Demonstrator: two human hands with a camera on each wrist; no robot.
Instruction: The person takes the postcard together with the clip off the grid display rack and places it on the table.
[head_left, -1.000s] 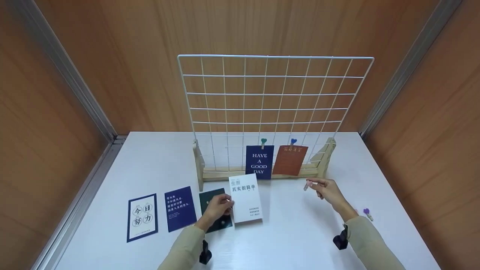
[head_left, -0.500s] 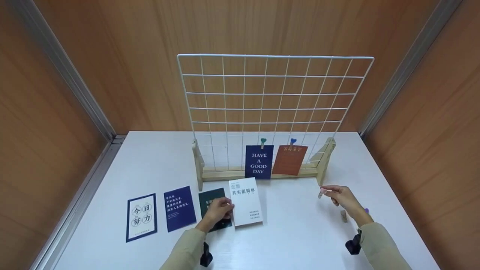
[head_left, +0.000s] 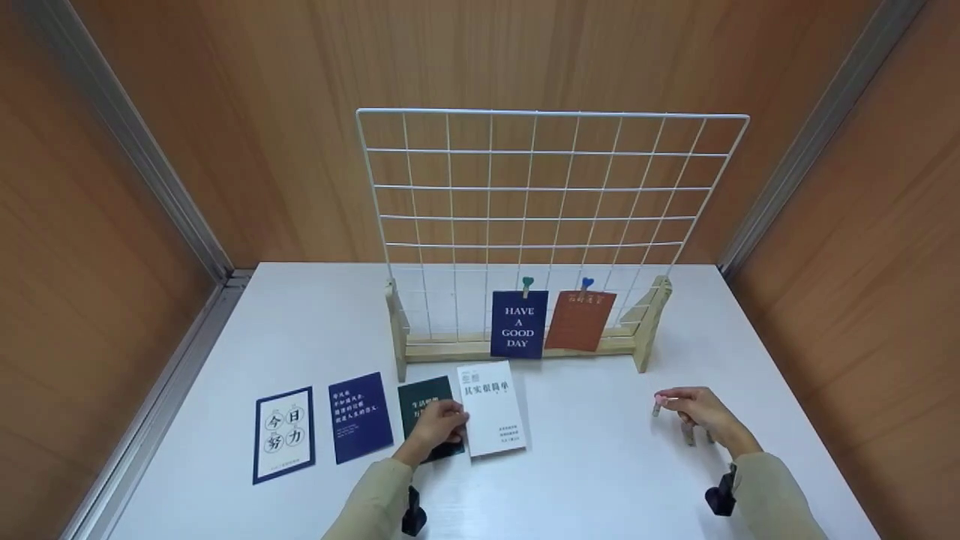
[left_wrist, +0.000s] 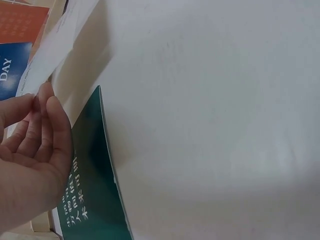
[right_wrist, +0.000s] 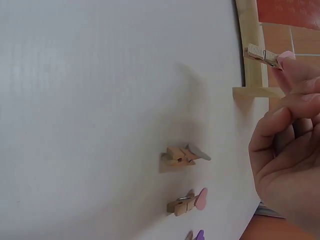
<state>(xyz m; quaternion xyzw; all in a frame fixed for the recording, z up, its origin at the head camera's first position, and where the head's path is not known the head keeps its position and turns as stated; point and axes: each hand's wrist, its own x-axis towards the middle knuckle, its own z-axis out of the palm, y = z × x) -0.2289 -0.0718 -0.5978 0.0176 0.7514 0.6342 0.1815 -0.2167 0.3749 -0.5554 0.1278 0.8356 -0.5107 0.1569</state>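
Your left hand [head_left: 439, 425] pinches the left edge of the white card [head_left: 491, 409], which lies on the table [head_left: 600, 480] beside the green card [head_left: 421, 397], in front of the grid [head_left: 551, 180]. Your right hand [head_left: 697, 412] pinches a small clothespin [head_left: 657, 409] at its fingertips, held just above the table; more pins [right_wrist: 182, 155] lie below it.

At the left edge of the frame the left hand [left_wrist: 30, 150] pinches the edge of a white card [left_wrist: 55, 45] that slants toward the upper left, above a dark green card [left_wrist: 92, 185] lying on the white table [left_wrist: 215, 120], with blue and orange cards in the top-left corner.
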